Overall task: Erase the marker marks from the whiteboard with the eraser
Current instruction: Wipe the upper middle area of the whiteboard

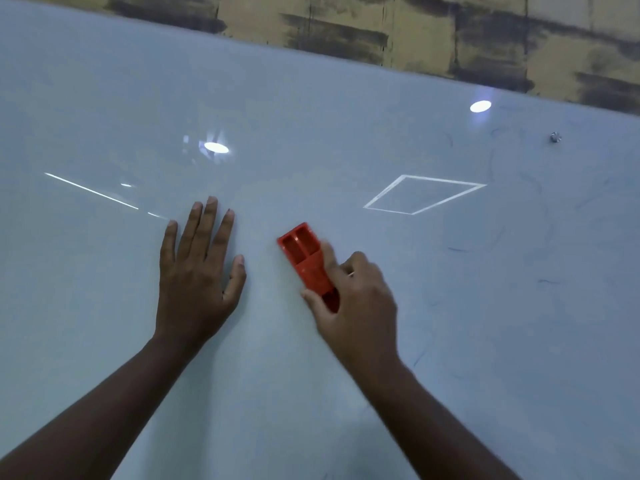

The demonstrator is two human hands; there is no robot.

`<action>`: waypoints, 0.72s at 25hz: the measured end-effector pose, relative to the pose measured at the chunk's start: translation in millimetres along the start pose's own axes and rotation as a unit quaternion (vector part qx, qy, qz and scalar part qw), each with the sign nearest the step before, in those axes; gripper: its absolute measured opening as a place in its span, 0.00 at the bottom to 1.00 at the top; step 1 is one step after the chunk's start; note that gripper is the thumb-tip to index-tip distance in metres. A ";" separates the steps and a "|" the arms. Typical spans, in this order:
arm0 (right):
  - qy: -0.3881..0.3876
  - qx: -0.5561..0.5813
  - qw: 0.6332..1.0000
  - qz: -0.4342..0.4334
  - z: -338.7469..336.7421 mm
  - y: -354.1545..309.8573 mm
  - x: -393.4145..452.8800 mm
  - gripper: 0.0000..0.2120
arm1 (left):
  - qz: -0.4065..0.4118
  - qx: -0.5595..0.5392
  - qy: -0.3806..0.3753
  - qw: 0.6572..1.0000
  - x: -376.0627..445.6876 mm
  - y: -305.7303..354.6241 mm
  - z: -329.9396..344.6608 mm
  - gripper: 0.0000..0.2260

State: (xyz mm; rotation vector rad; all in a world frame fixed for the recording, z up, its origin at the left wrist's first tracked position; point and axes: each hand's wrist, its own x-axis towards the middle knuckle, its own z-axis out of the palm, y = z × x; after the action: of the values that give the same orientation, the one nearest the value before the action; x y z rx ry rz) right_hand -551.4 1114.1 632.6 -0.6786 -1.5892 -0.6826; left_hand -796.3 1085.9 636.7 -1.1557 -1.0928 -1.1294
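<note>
right hand (356, 299) around red eraser (304, 258) on whiteboard (311, 133)

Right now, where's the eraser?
Head view: the red eraser is just right of centre on the whiteboard, gripped by the right hand, with the flat left hand beside it.

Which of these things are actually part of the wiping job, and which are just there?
Part of the job:
whiteboard
red eraser, held in right hand
faint blue marks
left hand, flat on board

Just there:
small screw
patterned wall
light reflections
</note>
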 end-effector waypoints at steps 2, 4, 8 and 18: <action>-0.023 0.007 0.999 -0.031 6.4 -12.9 -26.5 0.35 | 0.002 -0.010 -0.011 1.000 -6.0 -0.9 -1.9 0.30; -0.038 0.010 0.998 -0.045 5.2 -12.5 -34.5 0.35 | 0.006 -0.017 -0.021 1.000 -11.5 -2.1 -4.1 0.30; -0.041 -0.006 0.999 -0.013 -12.5 10.0 -19.4 0.34 | 0.017 -0.026 -0.028 0.999 -24.9 -3.3 -8.0 0.29; 0.030 -0.004 0.978 0.208 -33.0 55.5 -26.0 0.34 | 0.014 -0.023 -0.039 0.999 -63.7 3.3 -13.8 0.28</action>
State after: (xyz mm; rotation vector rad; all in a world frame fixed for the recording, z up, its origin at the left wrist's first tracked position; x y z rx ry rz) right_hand -485.3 1124.3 613.3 -0.9527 -1.3319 -0.3935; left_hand -799.3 1077.6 572.1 -1.2560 -1.1118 -1.1008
